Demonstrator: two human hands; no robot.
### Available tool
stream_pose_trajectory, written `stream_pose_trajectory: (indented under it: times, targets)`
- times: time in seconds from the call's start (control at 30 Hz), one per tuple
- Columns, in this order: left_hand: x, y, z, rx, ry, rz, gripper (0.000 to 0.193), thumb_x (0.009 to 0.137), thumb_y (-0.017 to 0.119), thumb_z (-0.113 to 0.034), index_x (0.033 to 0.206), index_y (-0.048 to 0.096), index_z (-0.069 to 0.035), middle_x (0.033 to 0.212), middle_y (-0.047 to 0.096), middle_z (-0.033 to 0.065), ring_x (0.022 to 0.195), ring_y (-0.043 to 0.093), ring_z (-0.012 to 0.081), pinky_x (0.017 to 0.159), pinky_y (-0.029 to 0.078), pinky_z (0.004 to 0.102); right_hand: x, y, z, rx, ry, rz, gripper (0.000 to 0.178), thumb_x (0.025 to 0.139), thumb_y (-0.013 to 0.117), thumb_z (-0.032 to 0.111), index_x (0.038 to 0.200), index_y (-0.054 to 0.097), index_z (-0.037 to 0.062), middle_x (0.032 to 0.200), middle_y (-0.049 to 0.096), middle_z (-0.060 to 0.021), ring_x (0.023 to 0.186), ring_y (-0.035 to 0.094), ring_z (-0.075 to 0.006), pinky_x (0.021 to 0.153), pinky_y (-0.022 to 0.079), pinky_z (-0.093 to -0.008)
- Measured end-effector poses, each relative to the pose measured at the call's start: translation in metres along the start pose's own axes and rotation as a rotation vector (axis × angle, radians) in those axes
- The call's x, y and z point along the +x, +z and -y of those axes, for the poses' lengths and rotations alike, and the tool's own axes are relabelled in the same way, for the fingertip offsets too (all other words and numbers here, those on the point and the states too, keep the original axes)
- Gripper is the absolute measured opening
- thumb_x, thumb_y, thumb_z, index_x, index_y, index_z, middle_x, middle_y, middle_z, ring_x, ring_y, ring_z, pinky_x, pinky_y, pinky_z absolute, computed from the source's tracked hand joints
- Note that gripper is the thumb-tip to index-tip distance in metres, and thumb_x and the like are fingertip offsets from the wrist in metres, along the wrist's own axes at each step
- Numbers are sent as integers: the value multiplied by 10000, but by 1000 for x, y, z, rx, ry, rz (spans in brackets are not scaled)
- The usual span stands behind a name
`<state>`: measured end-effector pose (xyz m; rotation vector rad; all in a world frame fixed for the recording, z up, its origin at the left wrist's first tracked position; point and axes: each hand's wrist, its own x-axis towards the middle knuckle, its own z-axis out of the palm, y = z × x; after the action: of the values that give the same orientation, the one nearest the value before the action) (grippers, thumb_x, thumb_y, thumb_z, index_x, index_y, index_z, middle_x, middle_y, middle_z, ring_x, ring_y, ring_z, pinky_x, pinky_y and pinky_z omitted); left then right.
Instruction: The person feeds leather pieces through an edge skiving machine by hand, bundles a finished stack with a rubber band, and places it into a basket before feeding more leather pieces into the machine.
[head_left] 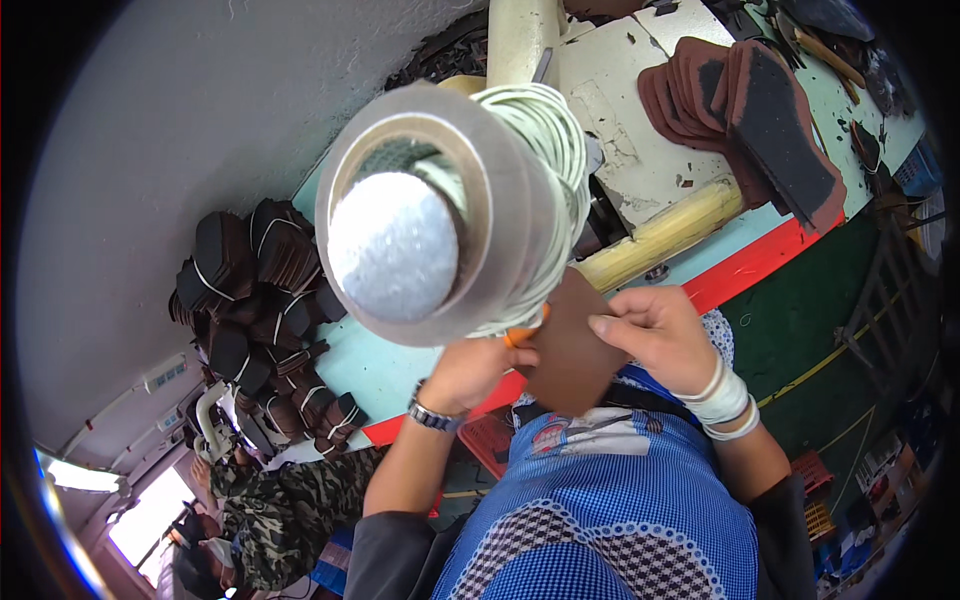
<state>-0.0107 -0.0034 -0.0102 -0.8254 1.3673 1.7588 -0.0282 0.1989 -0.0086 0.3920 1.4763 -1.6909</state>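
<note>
Between my two hands is a flat brown sole-shaped piece (578, 355), leather-like on its upper face. My left hand (473, 372), with a watch on its wrist, grips the left edge; something orange shows at its fingertips, perhaps a finger cover. My right hand (668, 335) pinches the right edge between thumb and bent fingers, and pale bands circle that wrist. A large ring-shaped machine part (345, 190) with a shiny round end looms over the bench and hides part of my left fingers. Loops of pale green cord (548, 140) hang around it.
Overlapping dark sole pieces with brown edges (785, 130) lie at the bench's far right. Tied bundles of similar pieces (235, 260) are heaped at left. A yellowish bar (670, 232) runs near the bench's red edge (770, 262). Another person in camouflage clothing (290, 520) is at lower left.
</note>
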Motion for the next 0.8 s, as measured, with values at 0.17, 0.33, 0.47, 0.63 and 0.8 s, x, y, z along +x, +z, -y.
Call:
stream_pose_trajectory:
  times: [0.17,0.33,0.47,0.63,0.8]
  targets:
    - [9,-16,-2,-151,81,-68,187,908,516,-136,919,602,30,767,640,62,542,584,54,488,469,158,19,6,-15,248,51,33,232,834,608,140,791,630,-86,701,619,-72,599,603,-122,508,512,-229]
    - [20,2,6,-186,150,-61,210,895,556,-167,903,625,32,724,617,31,547,526,40,452,368,166,19,-2,-12,169,-9,-101,297,846,600,223,841,640,-71,762,635,-104,685,634,-168,615,534,-273]
    - [27,-4,-18,764,370,-181,305,877,553,-297,940,632,-9,736,626,87,612,565,116,531,407,237,0,-2,-4,615,91,-24,390,849,601,325,914,621,-59,831,639,-118,743,636,-184,667,526,-276]
    - [29,-36,-54,1521,47,-193,418,860,522,-458,1065,627,-110,822,640,169,762,631,244,690,468,345,-2,0,0,224,-51,-213,325,842,623,244,900,617,-75,780,641,-119,703,633,-160,640,518,-259]
    - [24,-58,-19,1190,70,-155,328,828,617,-318,1056,632,-82,920,663,106,820,629,175,750,469,316,-3,-8,19,-254,-489,-538,151,788,654,77,820,612,-65,680,620,-68,588,567,-92,556,457,-235]
